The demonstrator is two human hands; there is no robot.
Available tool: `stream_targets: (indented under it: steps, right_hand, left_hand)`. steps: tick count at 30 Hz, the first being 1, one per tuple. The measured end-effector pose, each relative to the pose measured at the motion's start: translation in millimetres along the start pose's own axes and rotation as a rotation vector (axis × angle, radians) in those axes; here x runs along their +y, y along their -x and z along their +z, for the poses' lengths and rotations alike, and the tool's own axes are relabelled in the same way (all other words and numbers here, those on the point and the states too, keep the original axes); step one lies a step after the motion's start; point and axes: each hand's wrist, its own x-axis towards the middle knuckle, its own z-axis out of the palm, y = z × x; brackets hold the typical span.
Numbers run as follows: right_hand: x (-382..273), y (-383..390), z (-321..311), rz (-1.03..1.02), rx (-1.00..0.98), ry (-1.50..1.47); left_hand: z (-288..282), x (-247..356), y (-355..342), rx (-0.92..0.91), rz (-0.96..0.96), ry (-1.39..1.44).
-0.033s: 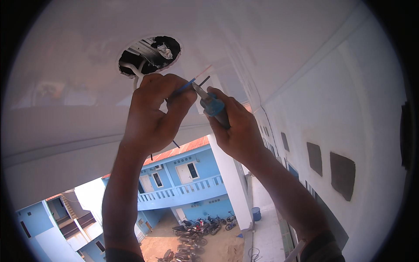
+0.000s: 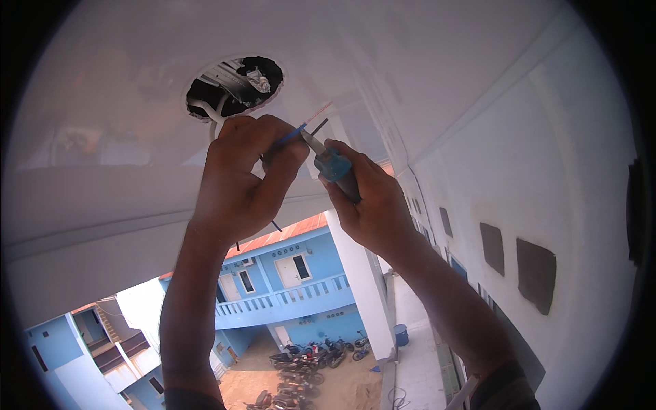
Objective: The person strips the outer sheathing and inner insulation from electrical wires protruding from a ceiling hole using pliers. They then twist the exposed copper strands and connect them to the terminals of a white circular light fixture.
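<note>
My left hand (image 2: 249,164) is closed, pinching a blue wire (image 2: 294,134) between thumb and forefinger. The wire's thin bare end (image 2: 319,112) slants up to the right. Beside it a short black wire end (image 2: 320,126) sticks out. My right hand (image 2: 372,198) is wrapped round a blue-and-grey-handled tool (image 2: 335,167). Its tapered metal tip (image 2: 313,141) meets the wires next to my left fingertips; whether it is a knife or pliers is unclear. White cables (image 2: 205,108) run from the ceiling hole down behind my left hand. Dark wire ends (image 2: 276,225) show below that hand.
A round cut hole (image 2: 234,85) opens in the glossy white ceiling (image 2: 130,82), showing metal framing and crumpled foil. At the right rises a white wall (image 2: 547,191) with dark grey patches. Far below are a blue building (image 2: 314,253), parked motorbikes (image 2: 301,372) and a blue barrel (image 2: 401,335).
Both hands stay in nearly the same place, with the tool's tip still at the wires. Only a very slight shift shows.
</note>
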Motion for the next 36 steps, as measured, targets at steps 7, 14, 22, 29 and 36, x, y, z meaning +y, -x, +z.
stream_targets:
  steps: [7, 14, 22, 29, 36]
  right_hand:
    - [-20, -10, -28, 0.223, -0.236, -0.014]
    - [-23, -11, -36, 0.236, -0.242, -0.052]
    - [-28, -7, -34, 0.249, -0.166, -0.061]
    - [-36, -3, -26, 0.316, -0.101, -0.136]
    - [-23, 5, -7, 0.499, 0.077, -0.247]
  left_hand:
    - [0, -1, -2, -0.09, -0.051, -0.157]
    - [2, -12, -1, 0.009, 0.098, -0.234]
    - [9, -9, 0, 0.085, -0.009, -0.204]
    - [9, -9, -3, 0.156, -0.016, -0.3]
    - [3, -11, -3, 0.175, 0.116, -0.41]
